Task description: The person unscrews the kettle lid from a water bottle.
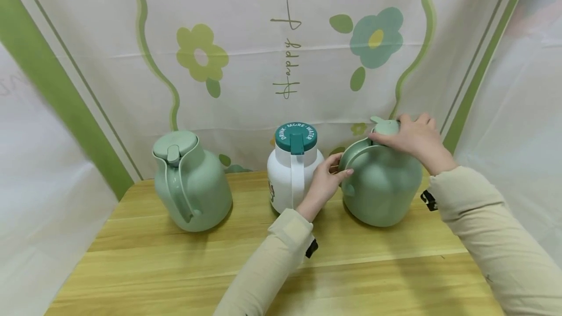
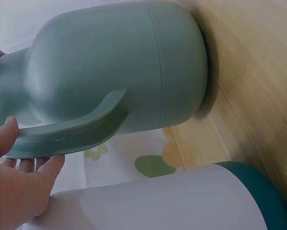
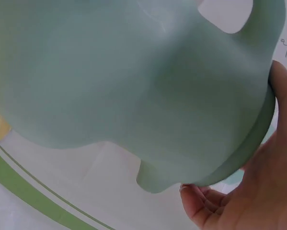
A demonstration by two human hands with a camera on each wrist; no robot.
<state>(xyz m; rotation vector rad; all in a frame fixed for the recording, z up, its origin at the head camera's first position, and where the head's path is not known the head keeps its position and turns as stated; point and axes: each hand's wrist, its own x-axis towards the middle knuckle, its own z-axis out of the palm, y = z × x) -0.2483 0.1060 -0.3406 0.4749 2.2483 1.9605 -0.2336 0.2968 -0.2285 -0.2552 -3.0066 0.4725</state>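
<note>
A light green insulated jug [image 1: 382, 191] stands on the right side of the wooden table, its handle turned toward the left. My left hand [image 1: 324, 182] holds that handle [image 2: 71, 136], with the thumb on one side and the fingertips on the other. From above, my right hand [image 1: 419, 140] grips the jug's round lid [image 1: 387, 127]; in the right wrist view, thumb and fingers [image 3: 193, 206] spread around the lid's edge [image 3: 248, 155]. Just behind my left hand is a white jug [image 1: 281, 177] with a dark green lid [image 1: 296, 135] lettered "DRINK MORE WATER".
A second light green jug [image 1: 197, 189] with its lid on stands at the left of the wooden table [image 1: 175, 267]. A white cloth [image 1: 246, 18] printed with flowers and "Happy Life" hangs right behind the table.
</note>
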